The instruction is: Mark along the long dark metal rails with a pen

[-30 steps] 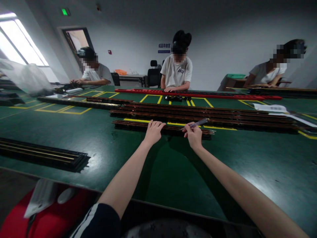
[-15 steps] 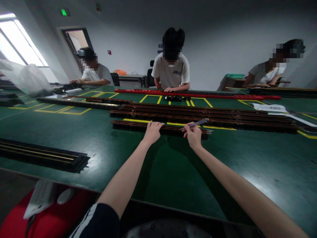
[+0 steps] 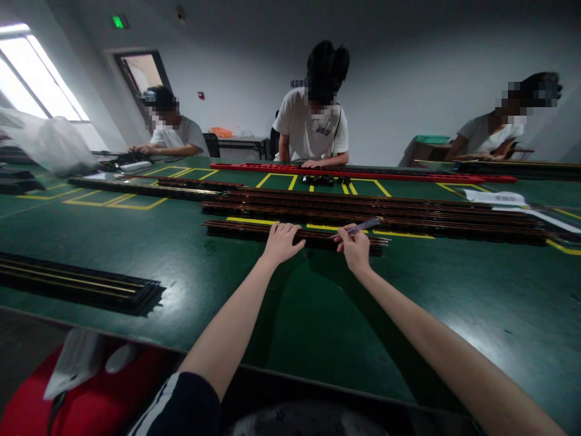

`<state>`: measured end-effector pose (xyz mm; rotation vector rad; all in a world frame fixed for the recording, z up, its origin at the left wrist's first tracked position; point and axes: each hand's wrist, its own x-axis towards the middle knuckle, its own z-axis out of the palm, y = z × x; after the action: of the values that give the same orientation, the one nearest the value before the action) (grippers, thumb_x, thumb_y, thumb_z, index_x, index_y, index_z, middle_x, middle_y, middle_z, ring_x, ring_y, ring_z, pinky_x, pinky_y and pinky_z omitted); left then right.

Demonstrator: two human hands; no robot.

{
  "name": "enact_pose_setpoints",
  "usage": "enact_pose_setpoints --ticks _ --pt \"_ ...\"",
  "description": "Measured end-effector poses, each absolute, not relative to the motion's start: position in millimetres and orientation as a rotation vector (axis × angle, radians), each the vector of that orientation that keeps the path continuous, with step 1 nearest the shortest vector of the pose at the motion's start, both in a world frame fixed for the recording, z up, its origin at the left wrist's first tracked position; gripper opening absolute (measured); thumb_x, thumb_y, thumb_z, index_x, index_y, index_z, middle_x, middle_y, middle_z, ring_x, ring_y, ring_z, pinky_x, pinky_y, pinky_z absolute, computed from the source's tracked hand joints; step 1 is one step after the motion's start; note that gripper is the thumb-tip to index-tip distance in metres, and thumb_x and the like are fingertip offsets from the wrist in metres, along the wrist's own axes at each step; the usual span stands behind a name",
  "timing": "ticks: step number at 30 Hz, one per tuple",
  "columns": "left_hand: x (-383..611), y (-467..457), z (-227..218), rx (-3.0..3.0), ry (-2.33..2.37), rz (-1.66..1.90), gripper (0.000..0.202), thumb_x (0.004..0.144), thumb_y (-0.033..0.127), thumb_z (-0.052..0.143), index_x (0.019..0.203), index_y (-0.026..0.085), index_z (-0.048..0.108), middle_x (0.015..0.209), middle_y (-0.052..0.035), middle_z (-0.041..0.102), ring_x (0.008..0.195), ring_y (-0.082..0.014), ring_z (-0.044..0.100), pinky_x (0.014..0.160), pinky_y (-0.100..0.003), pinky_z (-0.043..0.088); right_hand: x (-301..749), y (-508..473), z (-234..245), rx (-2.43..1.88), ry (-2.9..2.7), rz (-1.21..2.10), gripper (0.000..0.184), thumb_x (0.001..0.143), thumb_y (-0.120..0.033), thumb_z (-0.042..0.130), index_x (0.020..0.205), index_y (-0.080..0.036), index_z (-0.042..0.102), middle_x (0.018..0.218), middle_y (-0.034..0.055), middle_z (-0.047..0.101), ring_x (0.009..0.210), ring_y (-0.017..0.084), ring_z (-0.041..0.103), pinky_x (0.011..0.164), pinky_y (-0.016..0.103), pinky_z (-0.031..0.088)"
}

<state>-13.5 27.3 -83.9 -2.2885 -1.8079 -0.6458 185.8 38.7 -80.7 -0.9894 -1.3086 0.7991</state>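
Note:
In front of me a long dark strip with copper-coloured lines lies across the green table. My left hand rests on this strip with its fingers spread and the thumb apart. To the right, my right hand grips a screwdriver with a clear handle. Its thin shaft points down and left at the strip; whether the tip touches is too small to tell. Right behind lies a wide bundle of similar long strips.
Dark strips with gold lines lie at the left front. A red rail runs along the far side, near a person in a white shirt. Two more people sit at far left and right. White papers lie at the right.
My left thumb has moved out to the right, away from the strip. My right hand and the screwdriver stay in place. The person opposite has shifted slightly to the right.

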Motion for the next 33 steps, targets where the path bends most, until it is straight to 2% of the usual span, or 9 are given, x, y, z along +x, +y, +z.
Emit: enact_pose_setpoints --ticks 6,16,33 --pt "-13.8 28.8 -85.2 -2.276 -1.808 -0.642 0.038 0.093 0.043 0.049 0.122 0.02 0.057 0.125 -0.0091 0.062 0.121 -0.0249 0.053 0.115 -0.046 0.025 185.9 38.1 -80.3 -0.979 -1.321 0.798 0.033 0.076 -0.051 0.063 0.073 -0.019 0.055 0.061 -0.0003 0.061 0.042 0.009 0.051 0.04 0.022 0.041" --pt "-10.5 27.0 -85.6 -2.227 -1.785 -0.615 0.033 0.093 0.037 0.048 0.12 0.021 0.058 0.12 -0.009 0.064 0.117 -0.0264 0.054 0.112 -0.045 0.029 185.0 40.1 -82.0 -0.979 -1.308 0.78 0.034 0.075 -0.051 0.064 0.072 -0.019 0.054 0.059 -0.0008 0.06 0.039 0.009 0.05 0.038 0.022 0.04" --pt "-13.0 27.7 -87.3 -2.235 -1.769 -0.633 0.038 0.093 0.029 0.043 0.128 0.02 0.056 0.122 -0.0095 0.062 0.119 -0.0259 0.053 0.113 -0.047 0.029 186.3 38.7 -81.5 -0.984 -1.362 0.774 0.036 0.078 -0.054 0.063 0.076 -0.019 0.055 0.063 0.0 0.062 0.042 0.009 0.051 0.041 0.021 0.042"
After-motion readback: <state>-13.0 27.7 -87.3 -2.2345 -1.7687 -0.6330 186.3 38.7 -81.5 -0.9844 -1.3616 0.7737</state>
